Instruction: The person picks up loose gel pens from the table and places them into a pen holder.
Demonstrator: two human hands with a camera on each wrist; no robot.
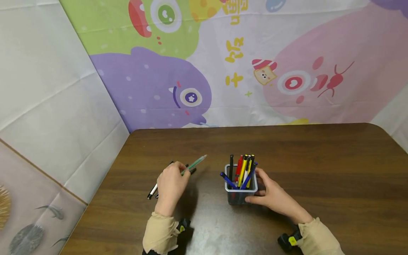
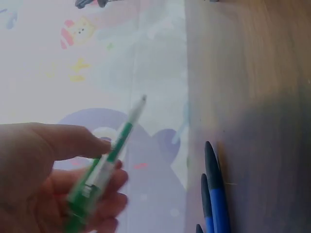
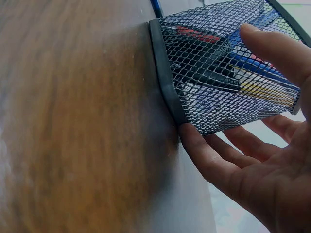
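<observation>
My left hand [image 1: 172,182] pinches a green pen [image 1: 197,162] between thumb and fingers, above the left part of the table. In the left wrist view the pen [image 2: 121,138] slants up, its pale tip away from the hand. Below this hand lie several pens [image 1: 152,192], partly hidden by it; the left wrist view shows blue pens with black ends [image 2: 218,194]. My right hand [image 1: 274,194] grips the mesh pen holder [image 1: 236,199] from its right side, thumb and fingers round it. Black, red, yellow and blue pens [image 1: 243,171] stand in the holder.
The brown wooden table [image 1: 287,148] ends at a printed cloth backdrop [image 1: 229,106] behind it. A white cloth wall [image 1: 63,88] rises on the left. Dark wrist-worn devices [image 1: 290,241] sit below both hands.
</observation>
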